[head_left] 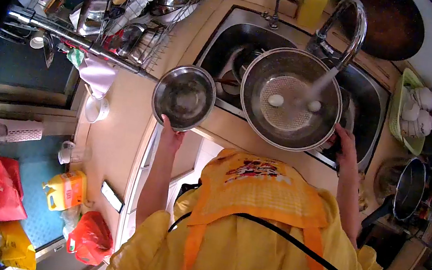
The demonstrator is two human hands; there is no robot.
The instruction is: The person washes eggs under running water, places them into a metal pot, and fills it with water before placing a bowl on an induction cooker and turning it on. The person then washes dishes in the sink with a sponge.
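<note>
My left hand (172,135) grips the near rim of a small steel bowl (184,98), which is tipped toward the camera over the counter beside the sink. My right hand (346,142) is closed on the right edge of a wide metal pot (255,114); I cannot make out whether a handle is under the fingers. Inside the pot lie two white eggs, a left egg (275,100) and a right egg (315,105). Water runs from the curved faucet (361,31) into the pot, which sits over the double sink (372,125).
A wire dish rack (153,47) full of metalware stands at the left. Behind the sink are a smaller tap (272,18) and a yellow bottle (313,4). A green basket (398,114) of bowls and a dark pan (409,189) are at the right. A phone (112,196) lies on the left counter.
</note>
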